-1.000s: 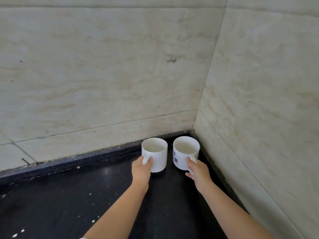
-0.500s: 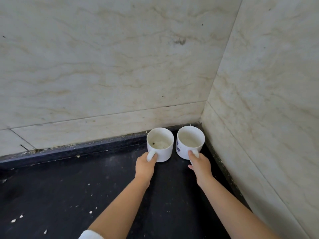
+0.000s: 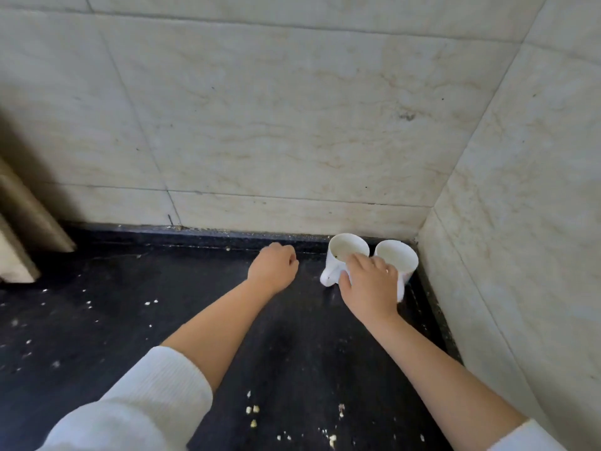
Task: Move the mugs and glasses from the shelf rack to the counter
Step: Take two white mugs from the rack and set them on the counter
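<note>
While the left hand (image 3: 272, 266) has let go, curled empty, the right hand (image 3: 370, 284) still grips both mugs (image 3: 348, 250).

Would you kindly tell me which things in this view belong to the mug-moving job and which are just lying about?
Part of the job:
left mug
right mug
black counter
left hand
right hand

Just lying about:
pale crumbs on the counter
beige board leaning at far left

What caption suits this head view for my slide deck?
Two white mugs stand in the black counter corner; right hand over them, left hand apart.
</note>
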{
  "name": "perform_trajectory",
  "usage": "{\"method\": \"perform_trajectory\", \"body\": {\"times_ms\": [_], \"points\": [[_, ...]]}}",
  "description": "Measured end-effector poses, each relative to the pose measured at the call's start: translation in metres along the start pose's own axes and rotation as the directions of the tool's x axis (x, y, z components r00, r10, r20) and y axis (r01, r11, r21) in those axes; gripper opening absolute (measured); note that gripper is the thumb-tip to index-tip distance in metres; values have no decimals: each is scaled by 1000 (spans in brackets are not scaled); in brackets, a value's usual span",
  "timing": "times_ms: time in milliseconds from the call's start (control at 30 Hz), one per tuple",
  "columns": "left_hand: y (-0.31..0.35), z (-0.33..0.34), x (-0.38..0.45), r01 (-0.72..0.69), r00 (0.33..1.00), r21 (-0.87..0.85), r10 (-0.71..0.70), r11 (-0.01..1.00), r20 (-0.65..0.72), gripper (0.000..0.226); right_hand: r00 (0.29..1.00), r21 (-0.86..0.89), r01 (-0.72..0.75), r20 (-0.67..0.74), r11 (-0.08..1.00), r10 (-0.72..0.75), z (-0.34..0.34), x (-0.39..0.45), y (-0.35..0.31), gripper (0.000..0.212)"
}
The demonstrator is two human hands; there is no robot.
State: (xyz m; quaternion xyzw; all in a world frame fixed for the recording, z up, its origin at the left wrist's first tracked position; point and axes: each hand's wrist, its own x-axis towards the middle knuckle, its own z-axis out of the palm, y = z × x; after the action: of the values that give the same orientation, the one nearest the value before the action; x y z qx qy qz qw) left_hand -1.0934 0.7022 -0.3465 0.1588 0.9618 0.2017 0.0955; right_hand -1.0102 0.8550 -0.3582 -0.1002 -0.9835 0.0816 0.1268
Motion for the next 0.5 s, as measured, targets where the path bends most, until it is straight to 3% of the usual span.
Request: {"method": "perform_trajectory", "body": {"times_ms": [100, 233, 333, 500], "points": [[-33, -53, -44, 5, 993, 198, 18, 980, -114, 30, 982, 36, 185, 34, 982, -187, -19, 1, -61, 42], [-101, -124, -139, 202, 953, 319, -110, 926, -282, 30, 907, 115, 416, 23, 902, -421, -48, -17, -167, 42], [-161, -171, -236, 388, 883, 330, -245, 861, -400, 32, 796, 169, 600, -37, 782, -604, -70, -54, -261, 42], [-247, -220, -446, 687, 694, 278, -491, 672, -527, 32, 568, 287, 808, -146, 515, -810, -114, -177, -415, 41]]}}
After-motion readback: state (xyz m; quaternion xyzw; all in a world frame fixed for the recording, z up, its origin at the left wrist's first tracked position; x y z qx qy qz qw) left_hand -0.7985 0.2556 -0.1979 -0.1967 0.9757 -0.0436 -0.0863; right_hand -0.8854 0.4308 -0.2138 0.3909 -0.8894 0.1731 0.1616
